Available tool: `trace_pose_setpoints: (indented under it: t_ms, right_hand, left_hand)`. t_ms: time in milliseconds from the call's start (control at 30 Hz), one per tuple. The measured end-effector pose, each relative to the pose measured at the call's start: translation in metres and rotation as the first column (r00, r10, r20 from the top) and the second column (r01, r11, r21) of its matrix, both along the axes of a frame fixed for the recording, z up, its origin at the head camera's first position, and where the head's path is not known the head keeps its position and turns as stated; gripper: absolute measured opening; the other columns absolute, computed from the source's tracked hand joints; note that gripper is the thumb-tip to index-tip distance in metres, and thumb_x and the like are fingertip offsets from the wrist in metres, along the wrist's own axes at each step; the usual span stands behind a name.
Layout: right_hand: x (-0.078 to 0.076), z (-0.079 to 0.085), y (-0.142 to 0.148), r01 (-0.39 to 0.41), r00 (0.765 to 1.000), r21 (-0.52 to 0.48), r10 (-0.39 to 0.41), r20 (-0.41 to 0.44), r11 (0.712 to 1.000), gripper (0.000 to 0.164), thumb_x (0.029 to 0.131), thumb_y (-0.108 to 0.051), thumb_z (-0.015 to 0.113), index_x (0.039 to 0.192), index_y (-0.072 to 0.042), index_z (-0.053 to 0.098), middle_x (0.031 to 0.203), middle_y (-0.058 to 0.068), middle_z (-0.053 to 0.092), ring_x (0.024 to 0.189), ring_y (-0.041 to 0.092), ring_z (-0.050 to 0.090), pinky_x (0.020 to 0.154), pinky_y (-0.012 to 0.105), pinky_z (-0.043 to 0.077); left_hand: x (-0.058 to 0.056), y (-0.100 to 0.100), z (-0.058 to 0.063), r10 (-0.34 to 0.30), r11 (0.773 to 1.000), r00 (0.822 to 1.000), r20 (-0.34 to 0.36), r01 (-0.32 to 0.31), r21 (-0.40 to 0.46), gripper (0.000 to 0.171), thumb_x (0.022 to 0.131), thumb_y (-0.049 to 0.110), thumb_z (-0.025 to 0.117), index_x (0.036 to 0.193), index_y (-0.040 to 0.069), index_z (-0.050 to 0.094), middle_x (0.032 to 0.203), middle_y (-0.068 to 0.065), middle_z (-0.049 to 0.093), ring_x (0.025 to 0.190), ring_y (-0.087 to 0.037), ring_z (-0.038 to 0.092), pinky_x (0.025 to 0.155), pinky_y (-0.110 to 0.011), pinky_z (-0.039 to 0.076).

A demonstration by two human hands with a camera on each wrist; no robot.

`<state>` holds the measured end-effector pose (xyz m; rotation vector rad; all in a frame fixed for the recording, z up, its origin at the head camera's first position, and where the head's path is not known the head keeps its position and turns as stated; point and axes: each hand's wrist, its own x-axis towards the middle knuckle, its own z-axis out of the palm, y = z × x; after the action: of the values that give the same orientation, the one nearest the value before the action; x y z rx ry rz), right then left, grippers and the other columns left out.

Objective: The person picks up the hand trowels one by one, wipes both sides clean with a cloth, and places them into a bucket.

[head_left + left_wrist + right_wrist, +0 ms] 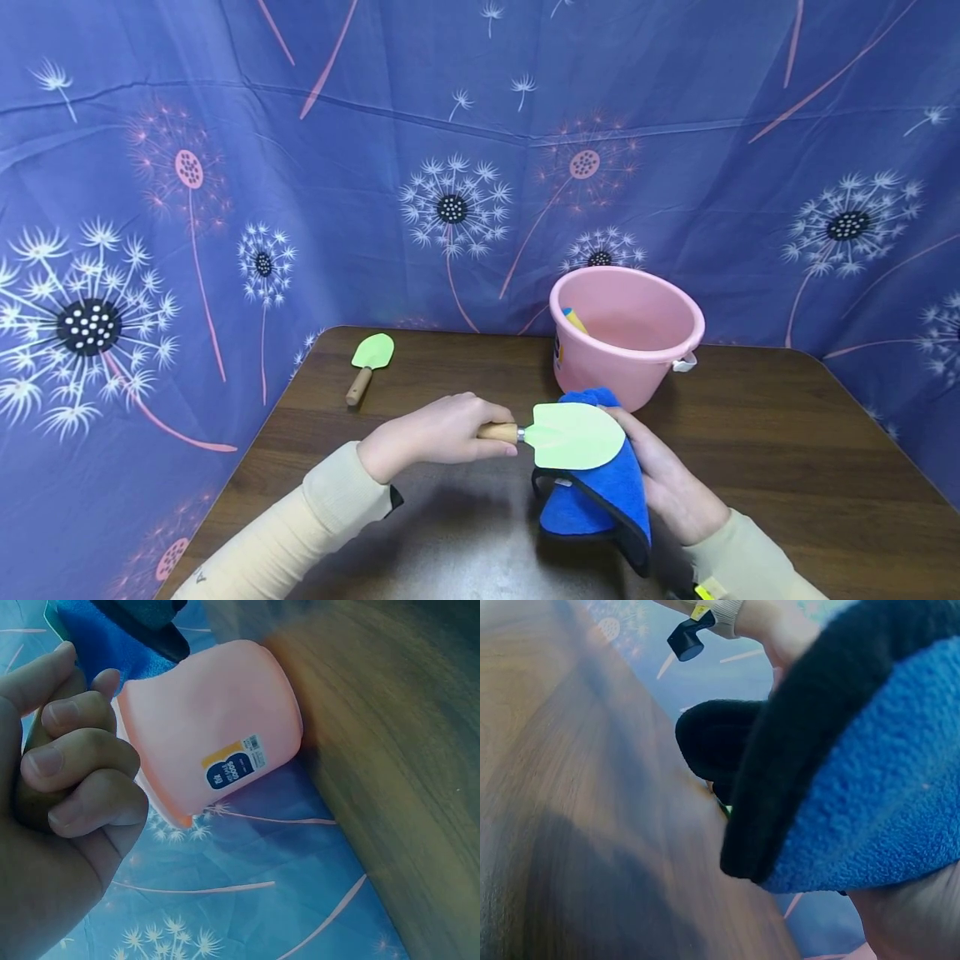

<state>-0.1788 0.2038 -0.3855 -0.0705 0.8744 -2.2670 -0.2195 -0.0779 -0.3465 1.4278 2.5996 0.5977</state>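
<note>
My left hand [450, 429] grips the wooden handle of a small garden trowel [573, 436] with a pale green blade, held level above the table. Behind and beneath that blade is a blue cloth [596, 500] with black edging, which my right hand [667, 471] holds against it. In the left wrist view, the curled fingers of the left hand [82, 757] wrap the handle. Folds of the blue cloth [877, 780] fill much of the right wrist view and hide most of the right fingers.
A pink bucket [630, 375] stands at the back right, with a yellow and blue item [575, 320] inside it. A second green trowel [369, 362] lies at the table's back left. A blue dandelion-print curtain [337, 208] hangs behind the wooden table [757, 425].
</note>
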Motion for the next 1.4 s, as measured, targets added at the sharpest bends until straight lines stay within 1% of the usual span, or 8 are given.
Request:
trace_pose_setpoints:
  t_ms: [133, 367, 600, 733, 967, 1067, 1300, 1400]
  right_hand:
    - [0.002, 0.003, 0.004, 0.021, 0.998, 0.071, -0.026, 0.061, 0.997, 0.031, 0.1, -0.037, 0.04, 0.114, -0.011, 0.052, 0.109, 0.006, 0.067, 0.102, 0.018, 0.064, 0.093, 0.032, 0.047]
    - [0.004, 0.003, 0.011, 0.026, 0.998, 0.114, -0.032, 0.055, 0.993, 0.031, 0.1, -0.039, 0.04, 0.119, -0.014, 0.04, 0.109, 0.004, 0.065, 0.102, 0.018, 0.064, 0.093, 0.033, 0.047]
    - [0.008, 0.003, 0.017, 0.045, 0.997, 0.192, -0.057, 0.06, 0.98, 0.044, 0.098, -0.043, 0.041, 0.126, -0.017, 0.019, 0.108, 0.003, 0.063, 0.099, 0.017, 0.064, 0.092, 0.034, 0.048]
    - [0.009, 0.003, 0.02, 0.026, 0.998, 0.189, -0.037, 0.055, 0.982, 0.045, 0.099, -0.044, 0.039, 0.127, -0.017, 0.017, 0.109, 0.004, 0.064, 0.1, 0.017, 0.064, 0.092, 0.034, 0.048]
    - [0.011, 0.005, 0.024, -0.015, 0.999, 0.128, 0.008, 0.05, 0.992, 0.043, 0.1, -0.044, 0.036, 0.126, -0.018, 0.013, 0.107, 0.004, 0.065, 0.098, 0.017, 0.065, 0.087, 0.032, 0.05]
    - [0.011, 0.006, 0.026, -0.03, 0.998, 0.106, 0.024, 0.049, 0.994, 0.042, 0.1, -0.043, 0.034, 0.125, -0.019, 0.012, 0.107, 0.004, 0.066, 0.097, 0.018, 0.066, 0.087, 0.032, 0.051]
    - [0.011, 0.006, 0.033, -0.076, 0.997, 0.03, 0.075, 0.012, 0.997, 0.032, 0.101, -0.042, 0.027, 0.119, -0.017, 0.03, 0.106, 0.004, 0.067, 0.097, 0.018, 0.067, 0.086, 0.03, 0.051]
    - [0.01, 0.006, 0.036, -0.087, 0.996, 0.013, 0.087, -0.003, 0.996, 0.031, 0.102, -0.042, 0.025, 0.119, -0.017, 0.032, 0.106, 0.004, 0.067, 0.098, 0.018, 0.066, 0.087, 0.03, 0.05]
  left_hand:
    - [-0.001, -0.002, -0.003, -0.002, 1.0, 1.0, -0.004, 0.002, 0.004, 0.016, 0.09, 0.038, 0.062, 0.09, 0.022, 0.062, 0.061, 0.012, 0.04, 0.051, -0.001, 0.035, 0.049, -0.018, 0.029]
    - [-0.001, -0.005, -0.005, -0.002, 1.0, 1.0, -0.008, 0.002, 0.007, 0.016, 0.09, 0.039, 0.062, 0.085, 0.024, 0.059, 0.059, 0.013, 0.038, 0.05, 0.0, 0.034, 0.049, -0.018, 0.029]
    - [-0.001, -0.008, -0.009, -0.007, 1.0, 1.0, -0.029, 0.007, 0.004, 0.018, 0.09, 0.041, 0.061, 0.083, 0.024, 0.057, 0.057, 0.013, 0.037, 0.049, 0.0, 0.033, 0.048, -0.018, 0.028]
    - [-0.001, -0.01, -0.01, -0.015, 1.0, 0.999, -0.035, 0.016, 0.005, 0.019, 0.091, 0.04, 0.06, 0.082, 0.024, 0.056, 0.057, 0.013, 0.036, 0.049, 0.0, 0.032, 0.048, -0.018, 0.027]
    - [0.0, -0.015, -0.01, -0.019, 1.0, 0.999, -0.045, 0.019, 0.008, 0.018, 0.091, 0.038, 0.061, 0.082, 0.023, 0.056, 0.058, 0.013, 0.036, 0.049, 0.001, 0.031, 0.048, -0.017, 0.026]
    - [0.0, -0.017, -0.011, -0.02, 1.0, 0.999, -0.037, 0.02, 0.013, 0.018, 0.091, 0.038, 0.061, 0.083, 0.022, 0.057, 0.059, 0.013, 0.036, 0.049, 0.001, 0.031, 0.048, -0.017, 0.027]
    - [-0.003, -0.022, -0.015, -0.006, 0.999, 1.0, 0.005, 0.005, 0.032, 0.019, 0.091, 0.038, 0.061, 0.081, 0.022, 0.055, 0.058, 0.013, 0.035, 0.049, 0.001, 0.03, 0.049, -0.016, 0.027]
    - [-0.003, -0.024, -0.014, -0.001, 0.999, 1.0, 0.006, 0.001, 0.043, 0.019, 0.091, 0.037, 0.061, 0.08, 0.022, 0.054, 0.058, 0.013, 0.035, 0.049, 0.002, 0.03, 0.049, -0.016, 0.027]
